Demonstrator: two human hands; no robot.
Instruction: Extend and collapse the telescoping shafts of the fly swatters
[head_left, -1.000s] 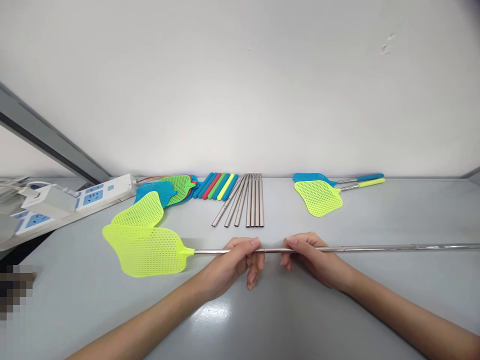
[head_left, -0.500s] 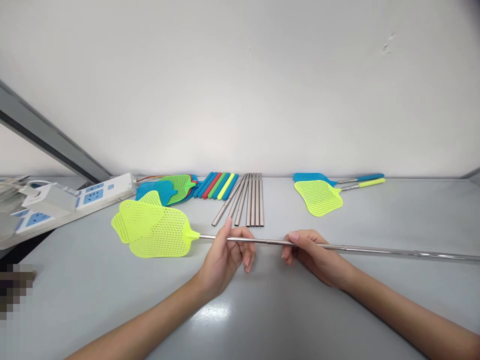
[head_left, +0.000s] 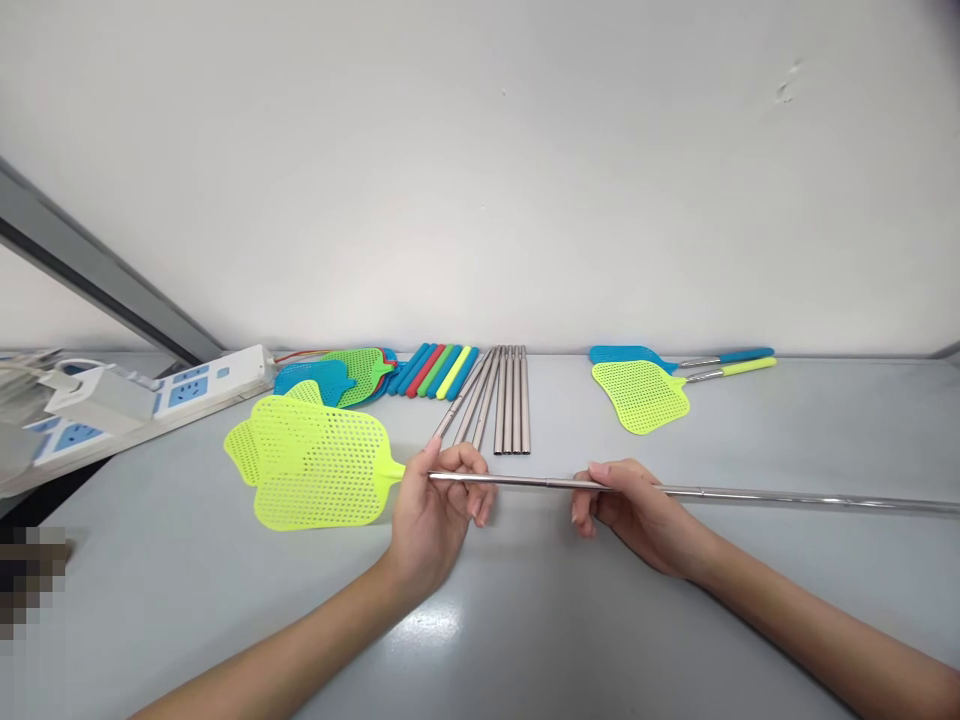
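A yellow-green fly swatter lies across my view, its perforated head (head_left: 322, 470) at the left and its extended metal rod (head_left: 525, 482) running off to the right edge. My left hand (head_left: 431, 510) pinches the rod close to the head's neck, covering the joint there. Farther right, my right hand (head_left: 641, 510) closes thumb and fingers round the same rod. Behind the swatter head, another yellow-green head (head_left: 241, 450) rests on the table. Several metal telescopic rods (head_left: 512, 405) lie just beyond my left hand.
Coloured handle grips (head_left: 435, 370) lie in a row at the back, beside blue (head_left: 311, 382) and green swatter heads (head_left: 356, 372). Two swatters with grips, one blue (head_left: 630, 355) and one yellow-green (head_left: 641, 397), lie back right. A power strip (head_left: 187, 390) stands at the left.
My left hand has slid left along the rod to the neck of the swatter head. My right hand still grips the rod, shifted very slightly right.
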